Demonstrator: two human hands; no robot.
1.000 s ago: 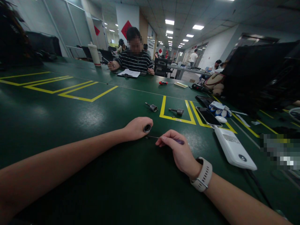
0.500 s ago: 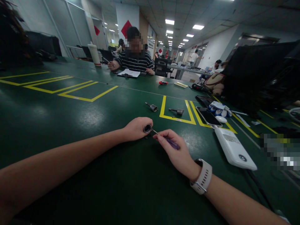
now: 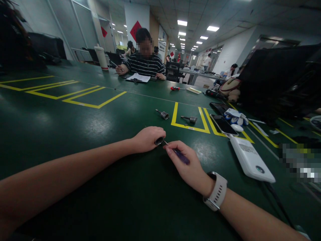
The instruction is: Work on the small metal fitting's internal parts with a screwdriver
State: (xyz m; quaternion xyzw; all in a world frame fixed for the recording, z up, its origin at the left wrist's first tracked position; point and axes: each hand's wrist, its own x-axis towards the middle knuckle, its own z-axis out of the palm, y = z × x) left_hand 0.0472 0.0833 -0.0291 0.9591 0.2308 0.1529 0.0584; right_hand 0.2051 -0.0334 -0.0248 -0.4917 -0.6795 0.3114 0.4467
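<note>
My left hand (image 3: 147, 139) is closed around a metal hole saw (image 3: 158, 141), whose round open end faces me and to the right; the rest of it is hidden in the fingers. In my right hand (image 3: 184, 160) is a small screwdriver (image 3: 182, 156) with a purple handle, held between thumb and fingers. Its thin shaft points up and left, and the tip is at the mouth of the hole saw. Beyond my hands lie a second hole saw (image 3: 164, 115) and a third hole saw (image 3: 193, 119), each a dark cup with a shank.
Yellow tape (image 3: 190, 129) frames the third hole saw on the green table (image 3: 135, 187). On the right are a phone (image 3: 224, 124), a white power bank (image 3: 252, 159) and a blue-white pack (image 3: 235, 117). A red screwdriver (image 3: 175, 88) lies farther back. A person (image 3: 144, 63) sits opposite with papers (image 3: 138, 78).
The hole saw in my left hand has tilted, its mouth turned more to the side, and moved slightly right. The purple screwdriver's handle has swung slightly down and left.
</note>
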